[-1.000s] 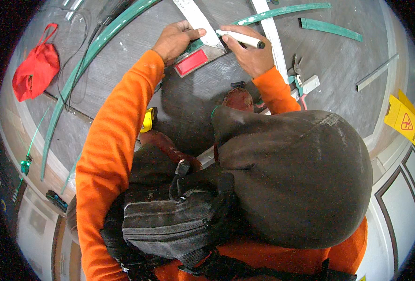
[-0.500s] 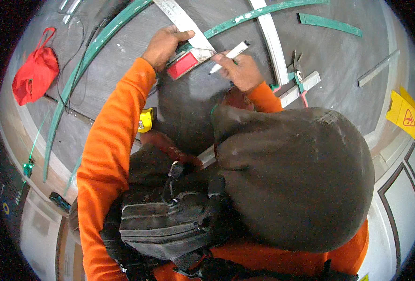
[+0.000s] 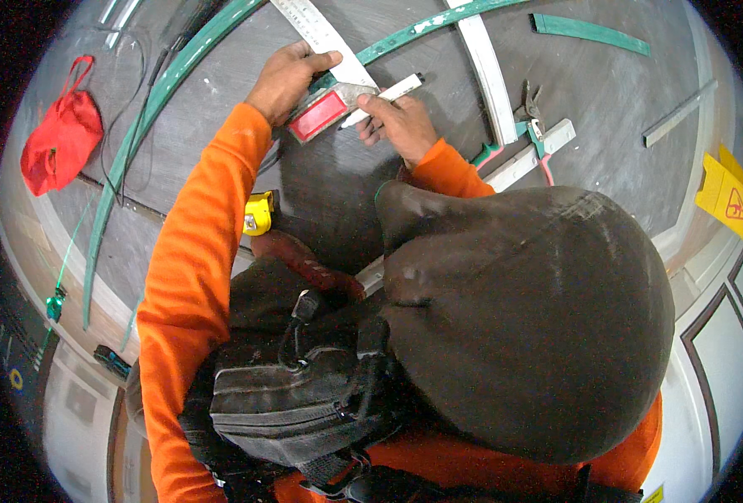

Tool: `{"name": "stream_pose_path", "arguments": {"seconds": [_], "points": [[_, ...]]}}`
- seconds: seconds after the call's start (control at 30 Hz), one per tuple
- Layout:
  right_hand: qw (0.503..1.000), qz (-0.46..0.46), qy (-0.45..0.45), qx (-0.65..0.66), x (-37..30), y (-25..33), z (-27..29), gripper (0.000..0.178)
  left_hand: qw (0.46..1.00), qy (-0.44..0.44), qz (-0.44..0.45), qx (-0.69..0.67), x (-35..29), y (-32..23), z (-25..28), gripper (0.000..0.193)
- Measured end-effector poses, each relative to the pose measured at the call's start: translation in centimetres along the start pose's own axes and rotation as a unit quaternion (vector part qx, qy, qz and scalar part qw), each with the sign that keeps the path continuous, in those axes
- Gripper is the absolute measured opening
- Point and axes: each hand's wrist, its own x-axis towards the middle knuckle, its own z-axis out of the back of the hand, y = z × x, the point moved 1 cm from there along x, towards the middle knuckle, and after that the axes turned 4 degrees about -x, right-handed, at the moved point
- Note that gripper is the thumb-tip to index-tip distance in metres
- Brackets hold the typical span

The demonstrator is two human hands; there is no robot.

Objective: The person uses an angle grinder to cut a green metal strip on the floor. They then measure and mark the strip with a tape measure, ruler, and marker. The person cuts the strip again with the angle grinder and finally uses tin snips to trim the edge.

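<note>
A combination square, its head red with a bare metal edge and its steel rule running up to the far left, lies flat on the grey surface at the far middle of the scene. The left hand presses down on it from the left, fingers curled over the rule and head, thumb stretched along the rule's edge. Just to the right, the right hand pinches a white marker between thumb and fingers, its dark tip pointing far right and its near end touching the square's head.

A curved green strip passes under the rule and arcs to the far right; another long green strip sweeps down the left side. A pale flat bar lies right of the marker, with pliers and a second pale bar beyond it. A short green piece sits at the far right. A yellow tape measure rests near the left sleeve, a red bag well apart at the left, and a yellow caution sign at the right edge.
</note>
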Motion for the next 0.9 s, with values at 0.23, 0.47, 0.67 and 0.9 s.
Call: {"name": "stream_pose_path", "arguments": {"seconds": [0.23,0.47,0.67,0.9], "points": [[1.000,0.020,-0.003,-0.013,0.3,0.2,0.3,0.037,0.997,0.007,-0.005,0.074,0.7,0.0,0.7,0.039],[1.000,0.019,-0.007,-0.004,0.1,0.2,0.5,0.036,0.997,0.018,-0.012,0.067,0.1,-1.1,-0.1,0.038],[0.973,-0.047,-0.002,-0.228,-0.1,1.8,1.2,0.037,0.986,-0.015,-0.040,0.159,-0.5,-0.3,1.2,0.046],[0.939,0.254,-0.132,-0.192,-1.4,5.9,3.4,0.027,0.974,-0.002,-0.038,0.225,0.5,-1.3,1.1,0.048]]}}
